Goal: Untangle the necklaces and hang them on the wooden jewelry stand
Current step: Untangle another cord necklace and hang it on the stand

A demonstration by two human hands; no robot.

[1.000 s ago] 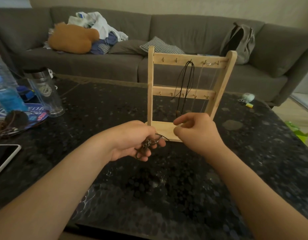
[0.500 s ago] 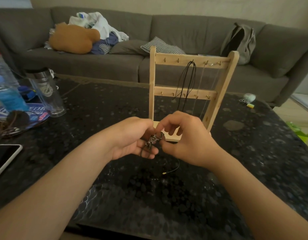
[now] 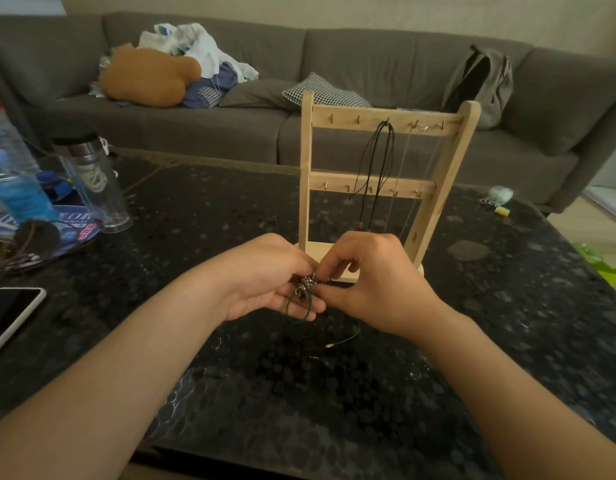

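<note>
The step in hand is judged to be untangling, carried out just above the dark speckled stone tabletop (image 3: 195,209).

The left hand (image 3: 265,278) is turned palm up. Its fingers curl under a small knot of dark green cord and silver chain (image 3: 306,287), and its thumb closes over the top. A loop of the cord lies across its lower fingers.

The right hand (image 3: 372,282) meets the knot from the other side. Thumb and forefinger pinch the knot's right edge, and the other fingers are curled. A free end of the cord (image 3: 329,346), tipped with a small gold fitting, trails below this hand. Contact with the tabletop cannot be confirmed.

Just behind both hands stands the pale wooden jewelry stand (image 3: 306,168), with two rails of small hooks. Black cord necklaces (image 3: 379,157) hang from the middle of the top rail, with thin pale chains (image 3: 403,174) to their right. The hooks at the left are free.

The task appears partly complete. The next move likely calls for:
- a steady hold by the left hand
- a fine pull by the right hand to draw one strand out of the knot
- slack kept in the cord so the knot does not tighten
</note>
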